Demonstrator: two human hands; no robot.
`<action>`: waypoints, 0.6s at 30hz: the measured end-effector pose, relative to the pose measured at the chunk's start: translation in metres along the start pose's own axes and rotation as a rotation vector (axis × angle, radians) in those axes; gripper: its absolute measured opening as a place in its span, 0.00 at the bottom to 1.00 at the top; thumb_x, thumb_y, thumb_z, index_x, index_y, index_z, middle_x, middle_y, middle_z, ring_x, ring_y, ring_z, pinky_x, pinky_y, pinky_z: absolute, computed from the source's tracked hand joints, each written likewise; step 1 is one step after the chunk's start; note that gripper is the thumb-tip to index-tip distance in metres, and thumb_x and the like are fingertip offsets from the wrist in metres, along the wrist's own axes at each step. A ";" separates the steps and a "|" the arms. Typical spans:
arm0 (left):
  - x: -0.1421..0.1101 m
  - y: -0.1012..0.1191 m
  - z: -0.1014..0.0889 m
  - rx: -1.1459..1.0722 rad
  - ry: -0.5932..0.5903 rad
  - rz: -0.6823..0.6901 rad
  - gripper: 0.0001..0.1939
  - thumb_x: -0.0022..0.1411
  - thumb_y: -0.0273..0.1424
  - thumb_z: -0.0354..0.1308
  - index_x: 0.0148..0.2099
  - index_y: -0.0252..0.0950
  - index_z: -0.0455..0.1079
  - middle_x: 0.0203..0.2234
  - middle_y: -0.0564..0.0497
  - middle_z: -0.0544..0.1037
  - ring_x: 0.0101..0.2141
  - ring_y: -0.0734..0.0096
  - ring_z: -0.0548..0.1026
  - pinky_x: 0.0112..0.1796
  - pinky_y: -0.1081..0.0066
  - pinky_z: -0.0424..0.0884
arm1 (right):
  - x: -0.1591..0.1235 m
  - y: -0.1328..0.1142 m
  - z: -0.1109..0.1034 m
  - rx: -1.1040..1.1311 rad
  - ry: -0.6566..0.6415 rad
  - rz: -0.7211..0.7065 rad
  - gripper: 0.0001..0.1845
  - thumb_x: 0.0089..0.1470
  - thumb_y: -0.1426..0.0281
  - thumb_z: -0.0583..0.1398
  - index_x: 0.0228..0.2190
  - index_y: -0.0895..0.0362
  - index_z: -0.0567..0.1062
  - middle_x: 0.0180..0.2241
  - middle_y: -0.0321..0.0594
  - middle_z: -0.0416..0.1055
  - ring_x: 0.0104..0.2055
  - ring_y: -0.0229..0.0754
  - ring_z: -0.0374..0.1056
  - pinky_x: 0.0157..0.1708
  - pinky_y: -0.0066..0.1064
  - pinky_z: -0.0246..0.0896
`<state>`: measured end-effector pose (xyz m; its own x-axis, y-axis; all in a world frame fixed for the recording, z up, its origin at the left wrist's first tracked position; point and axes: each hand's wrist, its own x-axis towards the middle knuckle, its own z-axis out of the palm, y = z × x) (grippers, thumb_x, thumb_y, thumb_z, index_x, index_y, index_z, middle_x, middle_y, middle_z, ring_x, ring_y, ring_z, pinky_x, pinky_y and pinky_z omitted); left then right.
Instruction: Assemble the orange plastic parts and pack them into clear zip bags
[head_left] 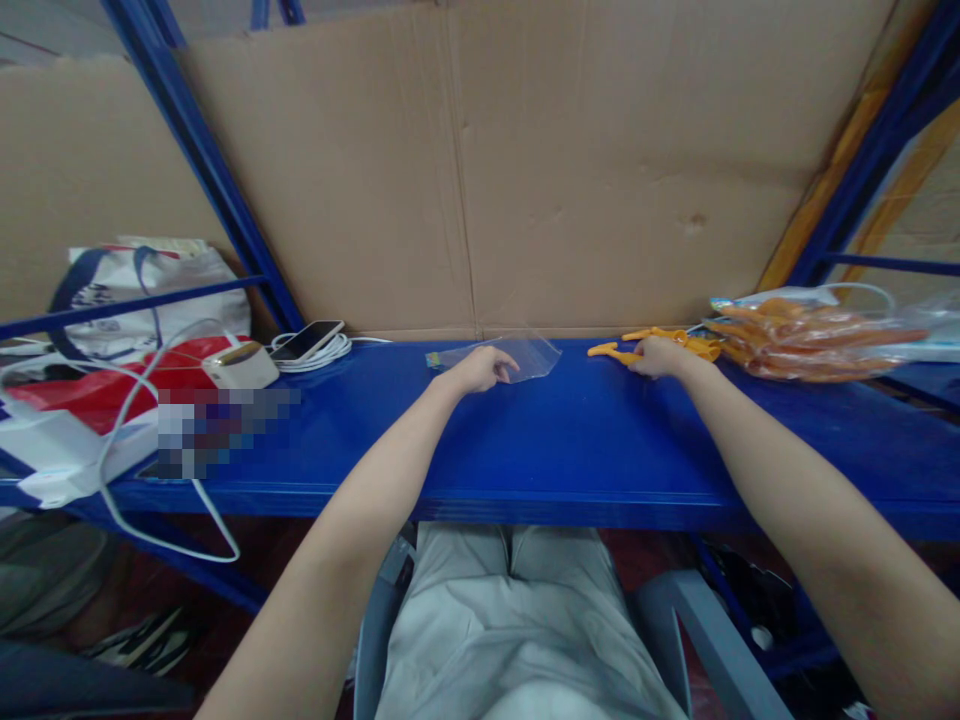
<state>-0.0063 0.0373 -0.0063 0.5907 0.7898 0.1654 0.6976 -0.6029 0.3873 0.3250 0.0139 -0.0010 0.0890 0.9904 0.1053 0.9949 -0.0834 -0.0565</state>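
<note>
Just left of centre, my left hand (481, 370) rests over a flat clear plastic bag (536, 358) with a small coloured label at its left end. Its index finger and thumb stand a little apart, and the other fingers are partly hidden. Over to the right, my right hand (660, 357) is closed around a slim orange plastic piece (613, 352) whose end sticks out leftwards. More orange plastic pieces (701, 345) lie loose behind and beside this hand. Their exact kind is hard to make out.
A clear bag packed with orange pieces (814, 340) lies at the right on the blue shelf (555, 450). To the left are a phone (307, 340), coiled white cable (319, 358), a charger (240, 365), red plastic (161, 370) and a white bag (165, 290). Cardboard (525, 180) stands behind.
</note>
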 end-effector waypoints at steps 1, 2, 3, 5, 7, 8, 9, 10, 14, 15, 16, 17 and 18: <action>0.000 0.001 0.001 -0.023 -0.010 0.008 0.33 0.41 0.12 0.48 0.48 0.34 0.78 0.32 0.49 0.84 0.35 0.69 0.81 0.38 0.72 0.75 | -0.002 -0.001 -0.002 0.007 0.019 0.023 0.17 0.53 0.57 0.60 0.32 0.57 0.82 0.26 0.48 0.77 0.35 0.54 0.75 0.34 0.39 0.68; 0.000 0.001 0.001 -0.036 -0.019 0.009 0.33 0.41 0.12 0.48 0.47 0.35 0.78 0.31 0.50 0.84 0.35 0.70 0.81 0.37 0.72 0.75 | -0.005 -0.002 -0.004 0.021 0.043 0.049 0.18 0.54 0.57 0.60 0.34 0.58 0.82 0.28 0.49 0.78 0.37 0.55 0.75 0.35 0.39 0.68; 0.000 0.002 0.000 -0.038 -0.027 0.002 0.32 0.42 0.12 0.48 0.47 0.35 0.78 0.30 0.52 0.83 0.34 0.70 0.81 0.37 0.72 0.75 | -0.007 -0.003 -0.006 0.042 0.072 0.072 0.19 0.54 0.58 0.60 0.37 0.59 0.82 0.31 0.51 0.79 0.39 0.56 0.75 0.37 0.39 0.68; -0.001 0.003 -0.002 -0.007 -0.036 -0.030 0.31 0.43 0.13 0.47 0.46 0.37 0.79 0.28 0.53 0.83 0.33 0.70 0.80 0.37 0.72 0.74 | -0.011 -0.004 -0.009 0.113 0.135 0.077 0.19 0.55 0.60 0.60 0.42 0.59 0.81 0.37 0.53 0.79 0.43 0.57 0.75 0.39 0.38 0.67; -0.002 0.004 -0.004 0.059 -0.036 -0.065 0.29 0.44 0.14 0.48 0.45 0.36 0.80 0.25 0.54 0.82 0.32 0.68 0.80 0.37 0.71 0.74 | -0.013 -0.005 -0.010 0.202 0.225 0.025 0.19 0.56 0.63 0.59 0.45 0.59 0.80 0.42 0.52 0.79 0.46 0.55 0.74 0.41 0.37 0.67; -0.002 0.003 -0.006 0.094 -0.032 -0.079 0.28 0.44 0.14 0.49 0.44 0.36 0.80 0.25 0.53 0.82 0.32 0.67 0.80 0.38 0.70 0.74 | -0.013 -0.006 -0.010 0.249 0.268 -0.021 0.19 0.56 0.64 0.59 0.46 0.59 0.80 0.43 0.50 0.79 0.46 0.54 0.74 0.42 0.36 0.67; -0.003 0.002 -0.006 0.124 -0.024 -0.091 0.27 0.45 0.14 0.50 0.44 0.35 0.80 0.25 0.52 0.82 0.32 0.66 0.80 0.38 0.70 0.74 | -0.012 -0.007 -0.010 0.300 0.299 -0.076 0.20 0.56 0.65 0.59 0.47 0.58 0.79 0.44 0.49 0.79 0.46 0.52 0.74 0.42 0.36 0.68; -0.003 0.001 -0.007 0.149 -0.012 -0.099 0.26 0.46 0.15 0.50 0.44 0.35 0.80 0.26 0.51 0.82 0.33 0.65 0.80 0.39 0.70 0.74 | -0.012 -0.009 -0.010 0.352 0.310 -0.132 0.20 0.55 0.65 0.59 0.48 0.58 0.79 0.43 0.47 0.79 0.44 0.51 0.74 0.41 0.35 0.68; 0.000 -0.011 -0.001 0.205 0.046 -0.082 0.21 0.51 0.19 0.53 0.43 0.38 0.80 0.39 0.50 0.83 0.43 0.64 0.79 0.46 0.72 0.71 | -0.012 -0.018 -0.009 0.513 0.204 -0.292 0.22 0.53 0.64 0.61 0.48 0.59 0.78 0.37 0.44 0.80 0.35 0.44 0.74 0.36 0.33 0.69; 0.002 -0.014 0.002 0.219 0.042 -0.071 0.19 0.53 0.21 0.54 0.43 0.38 0.80 0.42 0.50 0.83 0.46 0.64 0.78 0.49 0.72 0.70 | -0.012 -0.020 -0.009 0.526 0.175 -0.317 0.22 0.53 0.64 0.62 0.48 0.59 0.78 0.36 0.43 0.79 0.34 0.44 0.73 0.35 0.32 0.68; 0.003 -0.017 0.005 0.235 0.037 -0.070 0.17 0.55 0.23 0.55 0.45 0.38 0.79 0.46 0.48 0.82 0.49 0.63 0.77 0.51 0.72 0.69 | -0.012 -0.021 -0.010 0.525 0.154 -0.337 0.21 0.52 0.64 0.62 0.47 0.58 0.79 0.35 0.42 0.79 0.34 0.43 0.73 0.35 0.32 0.68; 0.004 -0.020 0.008 0.249 0.033 -0.088 0.17 0.56 0.26 0.56 0.47 0.37 0.78 0.49 0.47 0.80 0.51 0.62 0.76 0.53 0.71 0.68 | -0.013 -0.022 -0.010 0.515 0.141 -0.352 0.20 0.51 0.63 0.63 0.45 0.57 0.79 0.35 0.41 0.79 0.34 0.43 0.73 0.35 0.32 0.68; 0.005 -0.023 0.010 0.261 0.028 -0.112 0.18 0.58 0.29 0.56 0.50 0.36 0.77 0.52 0.45 0.78 0.53 0.61 0.74 0.54 0.69 0.67 | -0.013 -0.022 -0.010 0.498 0.133 -0.361 0.19 0.50 0.63 0.63 0.44 0.57 0.80 0.34 0.41 0.79 0.34 0.43 0.72 0.35 0.32 0.68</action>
<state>-0.0148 0.0541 -0.0232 0.4949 0.8539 0.1609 0.8411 -0.5172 0.1583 0.3028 0.0014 0.0083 -0.2109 0.9219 0.3251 0.8248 0.3463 -0.4470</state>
